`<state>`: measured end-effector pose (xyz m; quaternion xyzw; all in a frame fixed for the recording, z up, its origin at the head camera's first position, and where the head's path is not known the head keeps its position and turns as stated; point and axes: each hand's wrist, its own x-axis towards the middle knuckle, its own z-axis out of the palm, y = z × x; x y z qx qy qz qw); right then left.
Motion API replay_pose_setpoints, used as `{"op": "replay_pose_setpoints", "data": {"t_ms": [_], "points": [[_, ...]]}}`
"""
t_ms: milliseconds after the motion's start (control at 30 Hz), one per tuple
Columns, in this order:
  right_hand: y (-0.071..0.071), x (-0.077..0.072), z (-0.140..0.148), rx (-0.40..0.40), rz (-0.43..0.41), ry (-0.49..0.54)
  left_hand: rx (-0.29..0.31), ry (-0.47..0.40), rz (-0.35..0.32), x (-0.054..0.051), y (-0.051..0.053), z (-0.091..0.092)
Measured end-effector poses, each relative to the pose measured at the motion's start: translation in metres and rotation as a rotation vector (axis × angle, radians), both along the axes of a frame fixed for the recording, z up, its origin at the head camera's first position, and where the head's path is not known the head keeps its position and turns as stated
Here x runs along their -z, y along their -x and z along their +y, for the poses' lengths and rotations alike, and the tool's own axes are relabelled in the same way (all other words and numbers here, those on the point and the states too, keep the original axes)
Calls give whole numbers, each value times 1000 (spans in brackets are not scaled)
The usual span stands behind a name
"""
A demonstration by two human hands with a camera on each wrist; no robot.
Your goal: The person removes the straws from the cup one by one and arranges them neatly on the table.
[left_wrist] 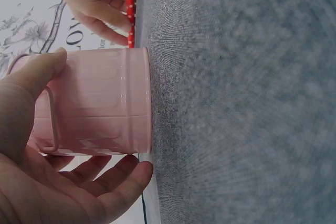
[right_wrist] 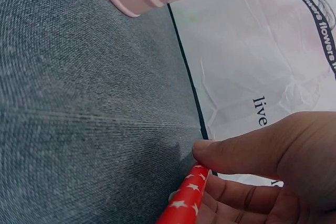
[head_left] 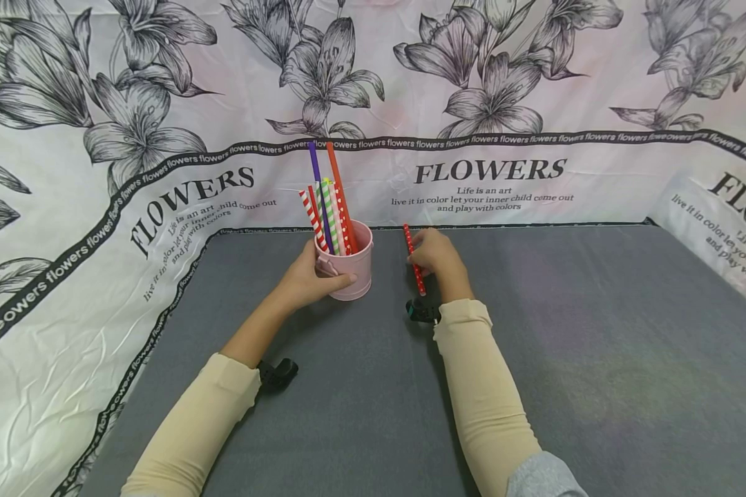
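Note:
A pink bucket [head_left: 359,273] with a small looped handle stands upright on the dark grey surface. My left hand [head_left: 301,279] holds it from the left side, with the thumb across its front and the fingers on the other side. Several straws rise out of it: a purple straw [head_left: 315,169], an orange straw [head_left: 338,181] and shorter striped and patterned ones. To the right of the bucket, my right hand [head_left: 438,254] pinches a red paper straw [right_wrist: 187,195] with white stars between thumb and fingers. This straw lies close to the surface; whether it touches is unclear.
The grey tabletop [head_left: 348,400] reaches back to a white cloth [head_left: 497,179] printed with black flowers and lettering, which hangs behind and at both sides. Dark wrist devices sit under each arm, the left one [head_left: 278,374] low over the table.

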<state>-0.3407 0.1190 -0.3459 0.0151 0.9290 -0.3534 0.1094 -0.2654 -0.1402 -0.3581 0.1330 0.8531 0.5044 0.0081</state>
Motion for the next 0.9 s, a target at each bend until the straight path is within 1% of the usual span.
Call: {"op": "replay_pose_setpoints", "data": {"t_ms": [233, 567, 900], "points": [[3, 3, -2, 25, -2, -12, -6, 12, -8, 1, 1, 0], [2, 3, -3, 32, -29, 28, -5, 6, -9, 1, 2, 0], [0, 2, -2, 0, -49, 65, -15, 18, -13, 0, 1, 0]]}}
